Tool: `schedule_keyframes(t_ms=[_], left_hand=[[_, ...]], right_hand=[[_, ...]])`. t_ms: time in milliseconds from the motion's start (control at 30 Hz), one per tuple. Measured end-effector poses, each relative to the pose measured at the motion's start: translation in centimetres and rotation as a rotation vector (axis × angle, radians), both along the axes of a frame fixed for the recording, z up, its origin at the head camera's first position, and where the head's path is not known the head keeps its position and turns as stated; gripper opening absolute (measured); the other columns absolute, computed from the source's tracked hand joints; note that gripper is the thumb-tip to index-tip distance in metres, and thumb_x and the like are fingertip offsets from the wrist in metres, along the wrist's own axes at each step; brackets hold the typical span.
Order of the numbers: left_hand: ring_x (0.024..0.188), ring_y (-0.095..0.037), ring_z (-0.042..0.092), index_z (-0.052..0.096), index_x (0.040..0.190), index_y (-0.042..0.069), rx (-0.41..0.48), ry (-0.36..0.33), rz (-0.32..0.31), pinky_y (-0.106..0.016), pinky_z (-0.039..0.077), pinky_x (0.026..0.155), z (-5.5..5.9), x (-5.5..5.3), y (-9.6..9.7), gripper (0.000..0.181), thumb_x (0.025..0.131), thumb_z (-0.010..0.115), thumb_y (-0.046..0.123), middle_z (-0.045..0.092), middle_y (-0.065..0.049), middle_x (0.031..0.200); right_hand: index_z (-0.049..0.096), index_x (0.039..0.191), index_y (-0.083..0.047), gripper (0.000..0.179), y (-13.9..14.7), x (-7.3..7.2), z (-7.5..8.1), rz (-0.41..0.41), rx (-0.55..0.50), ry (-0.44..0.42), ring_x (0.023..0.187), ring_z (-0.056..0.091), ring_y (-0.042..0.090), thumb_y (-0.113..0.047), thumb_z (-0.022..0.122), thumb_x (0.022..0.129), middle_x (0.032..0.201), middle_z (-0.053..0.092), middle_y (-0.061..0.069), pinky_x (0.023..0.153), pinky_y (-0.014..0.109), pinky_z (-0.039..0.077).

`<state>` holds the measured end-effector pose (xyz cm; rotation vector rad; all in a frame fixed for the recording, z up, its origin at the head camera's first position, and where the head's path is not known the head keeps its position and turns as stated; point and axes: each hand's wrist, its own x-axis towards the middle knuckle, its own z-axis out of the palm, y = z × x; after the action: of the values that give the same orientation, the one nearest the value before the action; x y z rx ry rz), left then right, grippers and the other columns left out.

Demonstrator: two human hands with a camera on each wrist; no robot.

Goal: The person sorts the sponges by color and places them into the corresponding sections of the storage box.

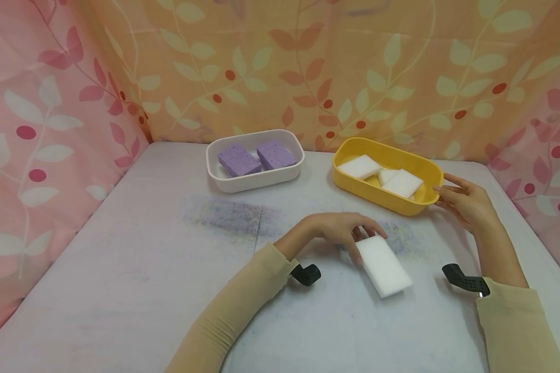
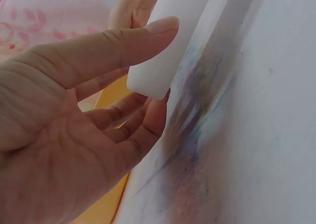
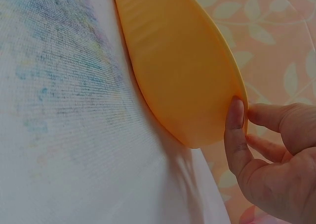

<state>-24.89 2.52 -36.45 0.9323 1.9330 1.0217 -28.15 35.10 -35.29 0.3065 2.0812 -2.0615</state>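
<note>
My left hand [image 1: 340, 229] pinches one end of a white block sponge [image 1: 385, 268] between thumb and fingers. The sponge is tilted over the table in front of a yellow oval tray [image 1: 373, 195]. In the left wrist view, the thumb lies across the near face of the sponge [image 2: 160, 73], with fingertips at its lower edge. At the tray's right end, my right hand [image 1: 471, 204] grips the rim. The right wrist view shows its thumb and fingers on either side of the tray's edge [image 3: 173, 70]. White sponges [image 1: 360, 167] lie inside the yellow tray.
Left of the yellow tray stands a white tray [image 1: 256, 183] with two purple sponges [image 1: 239, 161]. Stains [image 1: 228, 217] mark the pale tabletop. Patterned curtains [image 1: 261, 52] close off the back and sides. A black wrist device [image 1: 306, 274] juts from each sleeve.
</note>
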Motion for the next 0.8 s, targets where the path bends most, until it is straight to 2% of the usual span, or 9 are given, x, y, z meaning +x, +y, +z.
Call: schedule_keyframes(t_ms=[200,467,633,800], left_hand=[[0.113,-0.017,0.059,0.056,0.152,0.014,0.001,-0.011,0.048,-0.02,0.05,0.093,0.15,-0.31,-0.26,0.074,0.085,0.084,-0.006,0.055,-0.006,0.141],[0.115,-0.019,0.06,0.056,0.152,0.013,0.025,0.011,0.111,-0.021,0.051,0.093,0.14,-0.67,-0.61,0.072,0.087,0.083,-0.006,0.055,-0.011,0.144],[0.117,-0.02,0.06,0.055,0.153,0.011,0.031,0.04,0.134,-0.022,0.051,0.093,0.11,-0.85,-0.75,0.072,0.088,0.083,-0.004,0.054,-0.014,0.146],[0.118,-0.02,0.061,0.054,0.153,0.011,0.033,0.046,0.187,-0.022,0.052,0.092,0.18,-0.85,-0.86,0.072,0.088,0.083,-0.003,0.054,-0.013,0.146]], right_hand=[[0.01,0.17,-0.009,0.099,0.03,-0.04,-0.08,0.007,-0.022,0.006,0.077,0.071,0.003,-0.018,0.077,0.097,0.085,0.071,-0.016,0.07,0.017,0.062],[0.011,0.17,-0.011,0.098,0.07,-0.11,-0.05,0.006,0.006,-0.006,0.078,0.071,0.003,-0.021,0.077,0.097,0.085,0.07,-0.017,0.071,0.017,0.062],[0.01,0.169,-0.007,0.096,0.02,-0.12,-0.25,0.006,-0.017,0.028,0.076,0.071,0.003,-0.016,0.075,0.099,0.084,0.071,-0.015,0.068,0.017,0.062],[0.009,0.169,-0.006,0.098,0.04,-0.17,-0.36,0.007,-0.022,0.043,0.075,0.071,0.003,-0.016,0.076,0.098,0.084,0.071,-0.015,0.067,0.017,0.061]])
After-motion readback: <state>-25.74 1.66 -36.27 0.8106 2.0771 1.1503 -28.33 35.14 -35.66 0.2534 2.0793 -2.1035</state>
